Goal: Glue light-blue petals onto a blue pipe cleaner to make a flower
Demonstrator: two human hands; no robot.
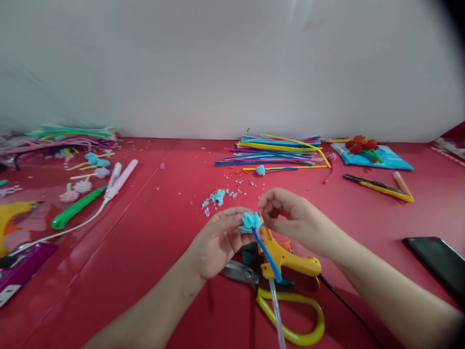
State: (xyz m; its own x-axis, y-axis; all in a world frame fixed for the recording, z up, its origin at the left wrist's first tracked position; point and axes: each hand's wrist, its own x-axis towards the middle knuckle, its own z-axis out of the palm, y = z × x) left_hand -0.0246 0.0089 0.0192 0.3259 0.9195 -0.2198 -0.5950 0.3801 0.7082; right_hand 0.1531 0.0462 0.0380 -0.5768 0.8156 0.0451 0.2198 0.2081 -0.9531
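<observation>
My left hand (221,237) holds a light-blue pipe-cleaner flower (250,222) between thumb and fingers. A darker blue stem (267,254) slants down from it toward me. Just right of the flower, my right hand (285,211) has its fingers curled and the fingertips pinched together. Whatever they grip, if anything, is too small to make out. Under both hands lies a yellow hot glue gun (294,261) with a clear glue stick (276,315) poking out of its back. Yellow-handled scissors (319,325) rest beneath it, their blades partly covered.
Blue fluff scraps (218,196) lie beyond my hands. Farther back is a bundle of pipe cleaners (279,152). At right are a utility knife (378,186) and a phone (439,264). To the left sit a pink curling-iron-like tool (123,179) and a green-handled tool (78,208).
</observation>
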